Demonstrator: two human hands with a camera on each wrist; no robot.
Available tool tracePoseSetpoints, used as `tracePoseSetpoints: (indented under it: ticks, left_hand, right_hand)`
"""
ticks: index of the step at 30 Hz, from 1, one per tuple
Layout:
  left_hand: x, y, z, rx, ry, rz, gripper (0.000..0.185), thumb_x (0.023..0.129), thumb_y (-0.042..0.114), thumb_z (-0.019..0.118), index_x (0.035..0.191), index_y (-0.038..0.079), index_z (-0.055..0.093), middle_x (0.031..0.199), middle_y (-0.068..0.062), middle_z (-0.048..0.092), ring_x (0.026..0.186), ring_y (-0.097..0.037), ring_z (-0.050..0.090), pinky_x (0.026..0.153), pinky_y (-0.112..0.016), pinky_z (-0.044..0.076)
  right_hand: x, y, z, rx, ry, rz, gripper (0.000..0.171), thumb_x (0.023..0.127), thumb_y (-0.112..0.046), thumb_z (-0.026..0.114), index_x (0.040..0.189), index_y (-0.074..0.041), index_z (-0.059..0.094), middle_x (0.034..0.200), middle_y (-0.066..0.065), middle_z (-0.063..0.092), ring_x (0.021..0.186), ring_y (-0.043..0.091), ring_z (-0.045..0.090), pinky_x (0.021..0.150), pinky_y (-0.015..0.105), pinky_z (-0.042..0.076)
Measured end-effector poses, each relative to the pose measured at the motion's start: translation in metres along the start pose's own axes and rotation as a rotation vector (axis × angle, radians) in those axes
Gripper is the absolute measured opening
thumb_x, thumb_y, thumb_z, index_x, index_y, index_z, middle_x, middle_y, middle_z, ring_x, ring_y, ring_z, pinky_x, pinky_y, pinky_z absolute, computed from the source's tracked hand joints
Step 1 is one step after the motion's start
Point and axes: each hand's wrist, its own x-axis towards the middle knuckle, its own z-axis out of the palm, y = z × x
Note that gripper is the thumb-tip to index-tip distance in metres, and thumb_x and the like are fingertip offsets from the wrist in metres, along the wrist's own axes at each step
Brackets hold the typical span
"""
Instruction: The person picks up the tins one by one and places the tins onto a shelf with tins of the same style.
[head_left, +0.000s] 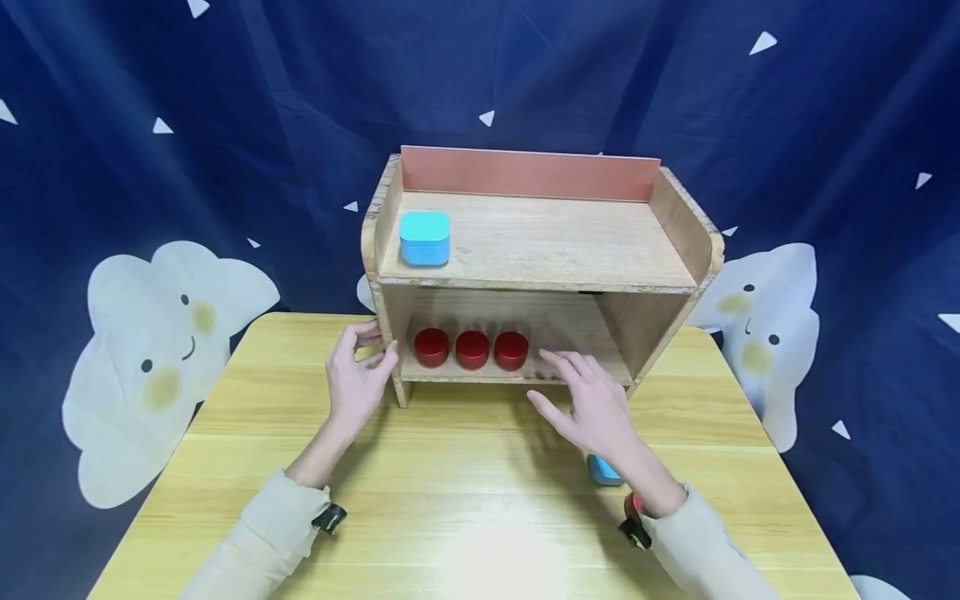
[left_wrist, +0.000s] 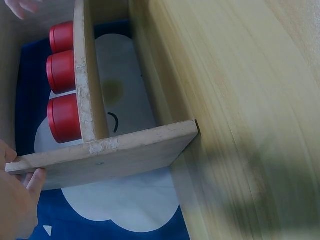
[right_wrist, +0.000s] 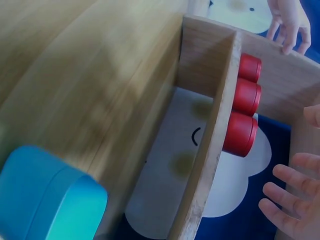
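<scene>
A small two-level wooden shelf (head_left: 540,242) stands on the table. My left hand (head_left: 360,375) holds the front edge of its left side panel (left_wrist: 125,155) with thumb and fingers. Three round red tins (head_left: 472,350) stand in a row on the lower board, towards its left end. My right hand (head_left: 592,408) is just right of the row, fingers spread and holding nothing; the right wrist view shows the fingers (right_wrist: 287,200) apart from the nearest red tin (right_wrist: 241,133).
A blue box (head_left: 425,239) sits on the upper board at the left. On the wooden table (head_left: 450,467), another blue box (right_wrist: 50,195) lies below my right hand. A red object (head_left: 632,505) is partly hidden by my right wrist. A dark blue curtain hangs behind.
</scene>
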Motion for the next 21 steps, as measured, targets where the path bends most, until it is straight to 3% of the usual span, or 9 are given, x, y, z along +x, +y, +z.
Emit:
tracePoseSetpoints:
  ticks: [7, 21]
  left_hand:
    - [0.0, 0.0, -0.001, -0.001, -0.002, -0.005, 0.032, 0.085, -0.01, 0.075, 0.116, -0.008, 0.066, 0.107, -0.024, 0.074, 0.094, 0.0, 0.066, 0.077, -0.014, 0.066]
    - [0.0, 0.004, -0.001, -0.005, 0.001, -0.03, 0.033, 0.085, -0.011, 0.074, 0.116, -0.008, 0.066, 0.107, -0.024, 0.074, 0.094, -0.001, 0.065, 0.076, -0.01, 0.064]
  right_hand:
    - [-0.011, 0.005, -0.008, -0.023, -0.039, -0.098, 0.066, 0.09, -0.052, 0.074, 0.144, -0.015, 0.063, 0.133, 0.008, 0.071, 0.115, 0.028, 0.068, 0.086, 0.046, 0.065]
    - [-0.03, 0.022, -0.016, -0.071, -0.088, -0.245, 0.071, 0.089, -0.051, 0.077, 0.146, -0.013, 0.061, 0.133, 0.007, 0.07, 0.112, 0.026, 0.067, 0.082, 0.042, 0.063]
